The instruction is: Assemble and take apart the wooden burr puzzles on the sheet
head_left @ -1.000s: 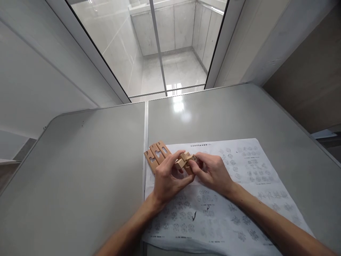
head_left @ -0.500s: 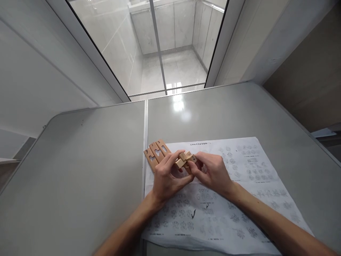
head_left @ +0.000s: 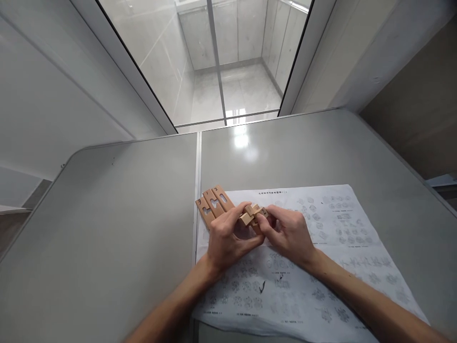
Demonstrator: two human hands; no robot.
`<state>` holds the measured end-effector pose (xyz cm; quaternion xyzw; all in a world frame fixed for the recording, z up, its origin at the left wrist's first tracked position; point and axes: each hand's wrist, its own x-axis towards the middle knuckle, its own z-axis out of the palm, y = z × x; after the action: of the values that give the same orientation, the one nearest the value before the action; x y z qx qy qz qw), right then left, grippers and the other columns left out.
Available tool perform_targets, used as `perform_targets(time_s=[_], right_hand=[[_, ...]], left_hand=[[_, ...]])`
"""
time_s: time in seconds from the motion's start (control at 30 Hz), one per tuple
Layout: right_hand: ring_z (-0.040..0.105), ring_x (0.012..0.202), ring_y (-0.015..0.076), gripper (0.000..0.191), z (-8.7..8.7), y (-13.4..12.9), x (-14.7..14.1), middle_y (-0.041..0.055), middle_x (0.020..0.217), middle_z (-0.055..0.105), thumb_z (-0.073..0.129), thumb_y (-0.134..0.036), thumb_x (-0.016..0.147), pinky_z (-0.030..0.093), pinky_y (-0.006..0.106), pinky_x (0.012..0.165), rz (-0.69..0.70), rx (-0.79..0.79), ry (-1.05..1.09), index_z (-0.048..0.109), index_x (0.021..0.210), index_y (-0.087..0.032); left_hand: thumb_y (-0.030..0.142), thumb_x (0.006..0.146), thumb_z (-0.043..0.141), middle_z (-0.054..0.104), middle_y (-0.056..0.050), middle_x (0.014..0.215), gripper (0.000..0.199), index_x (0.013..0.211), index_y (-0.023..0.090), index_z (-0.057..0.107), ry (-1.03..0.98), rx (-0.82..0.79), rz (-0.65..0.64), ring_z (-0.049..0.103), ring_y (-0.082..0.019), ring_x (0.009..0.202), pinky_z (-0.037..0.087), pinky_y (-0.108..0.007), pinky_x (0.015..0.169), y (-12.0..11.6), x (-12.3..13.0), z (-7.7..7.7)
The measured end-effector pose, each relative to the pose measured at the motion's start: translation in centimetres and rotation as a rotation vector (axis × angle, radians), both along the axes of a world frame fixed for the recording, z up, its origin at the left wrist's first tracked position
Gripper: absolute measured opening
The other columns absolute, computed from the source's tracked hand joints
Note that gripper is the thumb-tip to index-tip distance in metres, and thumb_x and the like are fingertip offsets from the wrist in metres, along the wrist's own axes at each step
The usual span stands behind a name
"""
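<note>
Between my two hands, above the paper sheet, is a small wooden interlocking puzzle made of crossed blocks. My left hand grips it from the left, fingers curled round its near and far sides. On the right, my right hand pinches a block end marked "2" between thumb and fingers. Part of the puzzle is hidden behind the fingers. Just beyond my left hand lie several flat wooden pieces side by side, marked 3, 1 and 2, with cut-out slots; their near ends are partly covered by the hand.
A printed instruction sheet with rows of small diagrams lies under my hands, its near edge wavy. The grey table has a metal seam running front to back. A glass panel stands beyond the far edge.
The view has shifted slightly, so everything sits a little further right. Both hands keep hold of the puzzle, with hardly any change in grip.
</note>
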<state>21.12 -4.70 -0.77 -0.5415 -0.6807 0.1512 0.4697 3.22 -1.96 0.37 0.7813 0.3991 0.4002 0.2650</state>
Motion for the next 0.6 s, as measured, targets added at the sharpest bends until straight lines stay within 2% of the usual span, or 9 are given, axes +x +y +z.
perform_targets(time_s=[0.2, 0.4, 0.6], right_hand=[[0.041, 0.043, 0.0081, 0.041, 0.38, 0.21, 0.29, -0.0068, 0.052, 0.046, 0.062, -0.025, 0.101, 0.034, 0.023, 0.047, 0.039, 0.045, 0.016, 0.041, 0.066, -0.023], [0.041, 0.046, 0.0095, 0.041, 0.41, 0.48, 0.57, -0.0064, 0.054, 0.046, 0.06, -0.033, 0.102, 0.035, 0.023, 0.046, 0.102, -0.141, 0.131, 0.039, 0.068, -0.024], [0.04, 0.047, 0.0107, 0.046, 0.32, 0.59, 1.0, -0.0059, 0.053, 0.045, 0.058, -0.04, 0.104, 0.033, 0.026, 0.047, 0.153, -0.3, 0.222, 0.039, 0.066, -0.024]], left_hand=[[0.024, 0.079, 0.084, 0.08, -0.002, 0.09, 0.045, 0.122, 0.021, 0.071, -0.053, -0.109, -0.025, 0.075, -0.017, 0.074, 0.064, -0.028, 0.07, -0.1, 0.04, -0.07], [0.031, 0.076, 0.092, 0.083, -0.007, 0.103, 0.053, 0.123, 0.017, 0.072, -0.133, -0.223, -0.044, 0.079, -0.021, 0.084, 0.067, -0.03, 0.076, 0.14, 0.08, 0.18], [0.033, 0.074, 0.095, 0.083, -0.008, 0.103, 0.057, 0.124, 0.016, 0.071, -0.153, -0.319, -0.092, 0.079, -0.023, 0.087, 0.066, -0.033, 0.079, 0.4, -0.08, 0.13]])
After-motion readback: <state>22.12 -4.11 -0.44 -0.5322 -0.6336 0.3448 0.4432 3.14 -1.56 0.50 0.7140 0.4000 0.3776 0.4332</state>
